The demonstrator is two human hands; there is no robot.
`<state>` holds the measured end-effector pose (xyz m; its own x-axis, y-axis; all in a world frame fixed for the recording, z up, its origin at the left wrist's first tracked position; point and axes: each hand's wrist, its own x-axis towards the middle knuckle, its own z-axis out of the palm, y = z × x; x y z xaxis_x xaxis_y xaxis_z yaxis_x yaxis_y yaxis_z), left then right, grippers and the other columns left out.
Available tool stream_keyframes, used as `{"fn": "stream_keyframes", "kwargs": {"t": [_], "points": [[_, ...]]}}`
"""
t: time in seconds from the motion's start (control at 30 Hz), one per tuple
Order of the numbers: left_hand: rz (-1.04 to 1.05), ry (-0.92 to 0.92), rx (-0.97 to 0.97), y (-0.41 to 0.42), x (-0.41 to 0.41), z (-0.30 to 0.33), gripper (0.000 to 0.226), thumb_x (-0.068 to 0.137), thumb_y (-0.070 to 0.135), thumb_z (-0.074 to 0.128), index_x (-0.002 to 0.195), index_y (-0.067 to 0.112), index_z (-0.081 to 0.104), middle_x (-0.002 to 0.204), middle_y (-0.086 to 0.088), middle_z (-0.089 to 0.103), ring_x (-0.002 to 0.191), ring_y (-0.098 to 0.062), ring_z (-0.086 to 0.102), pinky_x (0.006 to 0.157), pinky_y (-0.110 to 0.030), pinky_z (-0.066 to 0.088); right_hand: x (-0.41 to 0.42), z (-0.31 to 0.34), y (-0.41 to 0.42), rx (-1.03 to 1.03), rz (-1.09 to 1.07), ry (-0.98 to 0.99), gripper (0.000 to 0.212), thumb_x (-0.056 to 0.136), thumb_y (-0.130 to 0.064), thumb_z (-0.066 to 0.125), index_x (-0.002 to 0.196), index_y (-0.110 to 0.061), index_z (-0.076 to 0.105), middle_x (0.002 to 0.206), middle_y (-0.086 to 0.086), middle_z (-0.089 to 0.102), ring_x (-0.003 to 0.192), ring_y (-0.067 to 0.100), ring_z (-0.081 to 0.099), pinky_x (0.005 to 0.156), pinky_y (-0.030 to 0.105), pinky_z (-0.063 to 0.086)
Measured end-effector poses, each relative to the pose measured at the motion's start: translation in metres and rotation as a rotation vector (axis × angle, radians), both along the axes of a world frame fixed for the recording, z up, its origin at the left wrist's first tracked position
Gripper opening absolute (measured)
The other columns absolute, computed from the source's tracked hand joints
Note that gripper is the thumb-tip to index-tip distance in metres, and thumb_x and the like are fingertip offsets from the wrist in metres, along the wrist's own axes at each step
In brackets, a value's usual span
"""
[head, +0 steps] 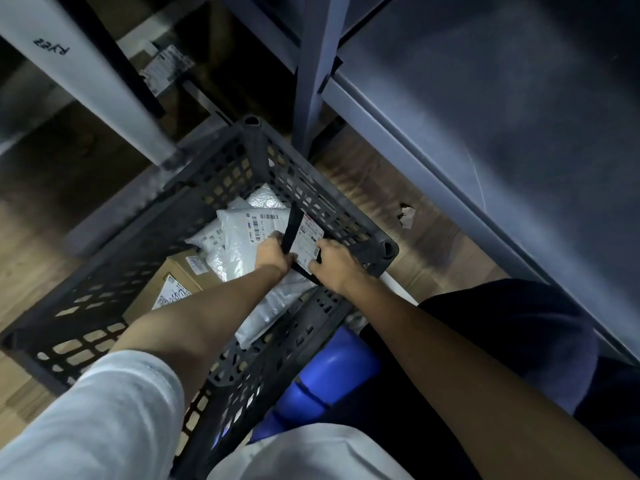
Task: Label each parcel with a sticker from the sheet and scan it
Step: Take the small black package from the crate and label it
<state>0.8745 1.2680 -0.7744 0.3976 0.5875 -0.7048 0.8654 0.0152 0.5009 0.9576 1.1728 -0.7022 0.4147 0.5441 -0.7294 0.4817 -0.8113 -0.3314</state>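
Head view, looking down into a dark perforated plastic crate (221, 188) standing on a wooden floor (374, 174); all positions below are given relative to this crate. Both hands meet over its right-hand wall. Left hand (275, 256) is curled around a black strap-like object (292, 226) that rises from the hands; what this object is cannot be told. Right hand (334, 268), close beside the left, has its fingers curled at the edge of a white printed label (310, 242), which lies directly between the two hands. Beneath them, inside the crate, a white plastic parcel (242, 237) with barcode printing rests on further white bags (263, 199). A brown cardboard box (162, 282) carrying its own label sits lower in the crate, under the left forearm. Outside the crate, grey metal shelving (450, 116) stands to its right and far side, and a blue plastic object (332, 372) lies against its near wall.
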Motion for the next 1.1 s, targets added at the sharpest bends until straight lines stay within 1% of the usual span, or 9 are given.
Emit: {"fn": "stream_keyframes", "kwargs": {"t": [0.17, 0.4, 0.5, 0.63, 0.73, 0.83, 0.93, 1.03, 1.1], "points": [[0.166, 0.076, -0.150, -0.015, -0.002, 0.002, 0.039, 0.080, 0.001, 0.063, 0.115, 0.001, 0.047, 0.115, -0.019, 0.059, 0.107, -0.032, 0.056, 0.081, -0.030, 0.045, -0.004, 0.003, 0.000, 0.001, -0.004, 0.004, 0.044, 0.095, -0.028, 0.049, 0.134, -0.007, 0.042, 0.135, 0.015, 0.044, 0.119, 0.034, 0.048, 0.096, 0.043, 0.043], [0.429, -0.081, -0.233, -0.027, -0.020, 0.012, 0.053, 0.082, -0.014, 0.051, 0.129, 0.009, 0.042, 0.113, -0.021, 0.063, 0.102, -0.036, 0.062, 0.080, -0.034, 0.051, -0.005, 0.014, -0.001, -0.023, 0.008, -0.017, 0.044, 0.095, -0.025, 0.046, 0.135, -0.009, 0.043, 0.135, 0.014, 0.046, 0.120, 0.033, 0.048, 0.099, 0.043, 0.043], [0.488, -0.120, -0.198, -0.030, -0.029, 0.021, 0.058, 0.081, -0.019, 0.042, 0.132, 0.009, 0.043, 0.114, -0.021, 0.064, 0.093, -0.032, 0.061, 0.071, -0.032, 0.051, -0.005, 0.023, 0.000, -0.044, 0.043, -0.035, 0.047, 0.095, -0.025, 0.045, 0.139, -0.009, 0.040, 0.138, 0.014, 0.045, 0.124, 0.031, 0.046, 0.102, 0.042, 0.041], [0.570, -0.181, -0.167, -0.031, -0.037, 0.037, 0.058, 0.082, -0.021, 0.033, 0.131, 0.008, 0.043, 0.111, -0.026, 0.063, 0.091, -0.034, 0.061, 0.082, -0.041, 0.054, -0.008, 0.040, 0.005, -0.033, 0.098, -0.085, 0.046, 0.097, -0.027, 0.045, 0.139, -0.008, 0.040, 0.138, 0.013, 0.046, 0.126, 0.029, 0.043, 0.103, 0.040, 0.039], [0.603, -0.189, -0.097, -0.027, -0.041, 0.052, 0.059, 0.080, -0.020, 0.035, 0.129, 0.012, 0.045, 0.101, -0.024, 0.064, 0.082, -0.032, 0.059, 0.068, -0.036, 0.051, -0.009, 0.057, 0.010, -0.006, 0.139, -0.116, 0.045, 0.097, -0.026, 0.046, 0.137, -0.007, 0.042, 0.138, 0.013, 0.047, 0.127, 0.029, 0.044, 0.104, 0.037, 0.038], [0.641, -0.236, -0.039, -0.021, -0.043, 0.072, 0.057, 0.080, -0.019, 0.031, 0.124, 0.012, 0.050, 0.108, -0.024, 0.064, 0.087, -0.033, 0.060, 0.078, -0.042, 0.053, -0.011, 0.079, 0.014, 0.024, 0.162, -0.146, 0.044, 0.096, -0.025, 0.045, 0.137, -0.007, 0.043, 0.139, 0.014, 0.046, 0.129, 0.029, 0.043, 0.107, 0.037, 0.036], [0.668, -0.306, 0.025, -0.018, -0.045, 0.098, 0.053, 0.082, -0.018, 0.030, 0.123, 0.009, 0.052, 0.111, -0.018, 0.065, 0.094, -0.030, 0.059, 0.080, -0.031, 0.051, -0.011, 0.106, 0.018, 0.065, 0.186, -0.198, 0.044, 0.095, -0.023, 0.044, 0.137, -0.007, 0.043, 0.141, 0.013, 0.045, 0.131, 0.029, 0.041, 0.107, 0.037, 0.035], [0.682, -0.402, 0.098, -0.017, -0.047, 0.131, 0.047, 0.085, -0.017, 0.029, 0.120, 0.004, 0.053, 0.106, -0.012, 0.063, 0.085, -0.021, 0.053, 0.062, -0.011, 0.044, -0.011, 0.136, 0.022, 0.108, 0.208, -0.235, 0.044, 0.095, -0.023, 0.046, 0.135, -0.007, 0.042, 0.141, 0.012, 0.045, 0.131, 0.028, 0.040, 0.108, 0.037, 0.033], [0.701, -0.472, 0.124, -0.015, -0.047, 0.153, 0.044, 0.085, -0.018, 0.029, 0.115, 0.003, 0.054, 0.105, -0.014, 0.063, 0.082, -0.019, 0.052, 0.063, -0.016, 0.045, -0.011, 0.158, 0.024, 0.147, 0.212, -0.262, 0.043, 0.095, -0.022, 0.045, 0.135, -0.007, 0.043, 0.140, 0.011, 0.045, 0.131, 0.028, 0.040, 0.109, 0.037, 0.032]]}}
